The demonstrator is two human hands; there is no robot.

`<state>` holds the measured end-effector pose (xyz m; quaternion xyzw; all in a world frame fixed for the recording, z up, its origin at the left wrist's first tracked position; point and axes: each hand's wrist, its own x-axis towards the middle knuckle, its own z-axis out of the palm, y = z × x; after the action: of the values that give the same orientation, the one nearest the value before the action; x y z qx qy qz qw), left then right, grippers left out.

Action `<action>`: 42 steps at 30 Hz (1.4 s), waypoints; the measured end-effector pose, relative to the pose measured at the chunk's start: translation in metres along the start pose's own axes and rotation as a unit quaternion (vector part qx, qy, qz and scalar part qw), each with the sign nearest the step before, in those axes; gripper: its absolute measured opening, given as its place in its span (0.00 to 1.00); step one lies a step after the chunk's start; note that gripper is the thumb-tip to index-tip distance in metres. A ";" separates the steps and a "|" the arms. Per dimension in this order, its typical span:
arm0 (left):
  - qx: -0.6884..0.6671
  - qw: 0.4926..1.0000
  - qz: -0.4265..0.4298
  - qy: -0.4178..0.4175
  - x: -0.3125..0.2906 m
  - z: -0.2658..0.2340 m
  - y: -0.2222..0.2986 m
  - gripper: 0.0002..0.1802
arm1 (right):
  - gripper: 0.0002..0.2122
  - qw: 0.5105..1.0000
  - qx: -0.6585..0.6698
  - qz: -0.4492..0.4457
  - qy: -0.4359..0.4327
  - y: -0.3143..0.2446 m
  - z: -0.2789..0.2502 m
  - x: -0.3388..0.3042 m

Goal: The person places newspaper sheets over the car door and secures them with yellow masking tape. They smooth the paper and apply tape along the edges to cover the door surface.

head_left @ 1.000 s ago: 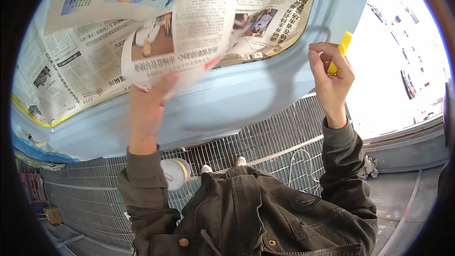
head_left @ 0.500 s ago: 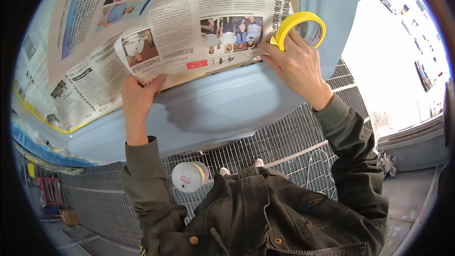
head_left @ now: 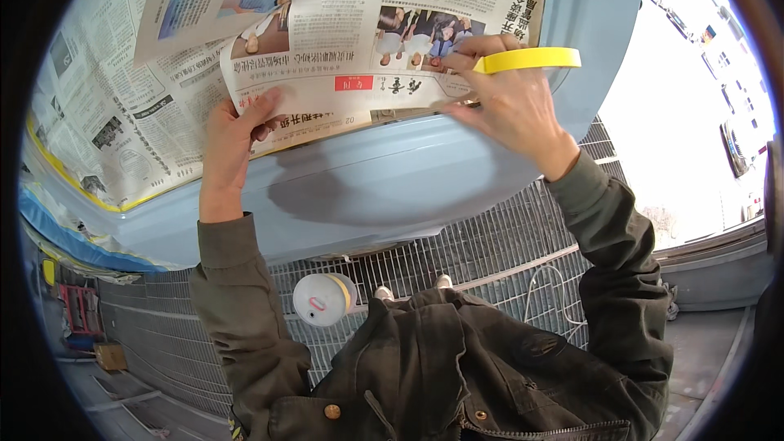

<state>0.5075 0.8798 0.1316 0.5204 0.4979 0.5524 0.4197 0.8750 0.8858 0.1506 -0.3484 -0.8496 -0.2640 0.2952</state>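
A printed newspaper sheet [head_left: 327, 53] covers part of a light blue painted panel [head_left: 384, 167], with more layers of newspaper to its left. At the sheet's near left corner, my left hand [head_left: 224, 151] pinches the paper between thumb and fingers. My right hand [head_left: 523, 114] is at the near right edge, carrying a roll of yellow masking tape [head_left: 535, 59] seen nearly edge-on. That hand's thumb and fingertips also touch the paper. Between my hands the sheet's edge is raised, and a second printed page shows beneath it.
Yellow tape [head_left: 69, 180] borders the newspaper at the far left, above blue plastic film [head_left: 73, 229]. A white can [head_left: 320, 300] stands on the metal floor grating [head_left: 490, 237] near my feet. A red rack [head_left: 80, 310] and a cardboard box [head_left: 110, 357] are at the lower left.
The newspaper's near edge has come up, baring a page underneath. My right hand has turned, so the tape roll now lies edge-on. My left hand keeps its pinch.
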 end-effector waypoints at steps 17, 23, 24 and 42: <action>0.009 0.998 0.040 0.039 -0.004 0.001 0.022 0.18 | 0.13 0.997 -0.059 0.014 0.042 -0.054 0.048 0.027; 0.245 0.959 0.063 0.125 0.000 -0.005 0.003 0.19 | 0.06 0.998 -0.013 -0.043 0.054 -0.022 0.033 0.003; 0.300 0.927 0.135 0.179 -0.004 -0.002 -0.002 0.20 | 0.06 0.998 -0.019 -0.050 0.042 -0.019 0.032 0.002; 0.541 0.588 0.599 0.042 -0.014 0.014 0.009 0.13 | 0.12 0.997 -0.031 0.063 0.020 -0.024 0.028 -0.013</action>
<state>0.5233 0.8666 0.1373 0.8084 0.2977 0.3288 -0.3869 0.8557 0.8837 0.1172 -0.4049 -0.8111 -0.2784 0.3172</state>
